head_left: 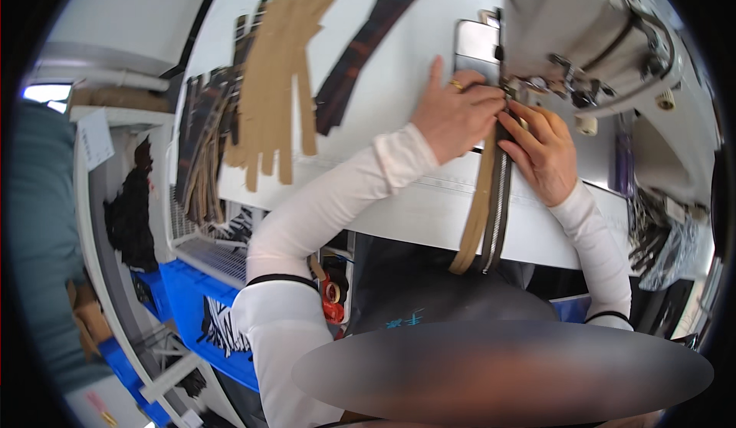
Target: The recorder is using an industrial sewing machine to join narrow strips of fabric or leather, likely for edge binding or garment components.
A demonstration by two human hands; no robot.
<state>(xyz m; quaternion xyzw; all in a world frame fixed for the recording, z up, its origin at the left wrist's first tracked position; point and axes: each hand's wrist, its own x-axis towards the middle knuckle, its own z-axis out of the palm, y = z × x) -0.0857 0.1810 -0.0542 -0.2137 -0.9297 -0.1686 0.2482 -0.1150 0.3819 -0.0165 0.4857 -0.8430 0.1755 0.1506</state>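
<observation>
A dark zipper (499, 206) with metal teeth and a tan fabric strip (477, 217) run side by side from the sewing machine (594, 60), over the table's front edge, toward my lap. My left hand (464, 111) wears a ring and lies over the upper end of the strip, thumb pointing away, its other fingers bent together onto the cloth. Close beside it, the fingers of my right hand (546, 150) pinch the zipper from the right. Both sets of fingertips meet just below the machine's presser foot area, where they hide the join of zipper and strip.
On the white table (383, 206) at left lie a pile of tan strips (272, 83) and dark plaid strips (368, 49). A phone-like flat object (476, 45) lies beyond my left hand. Blue bins (203, 305) stand below left; a clear plastic bag (668, 259) hangs at right.
</observation>
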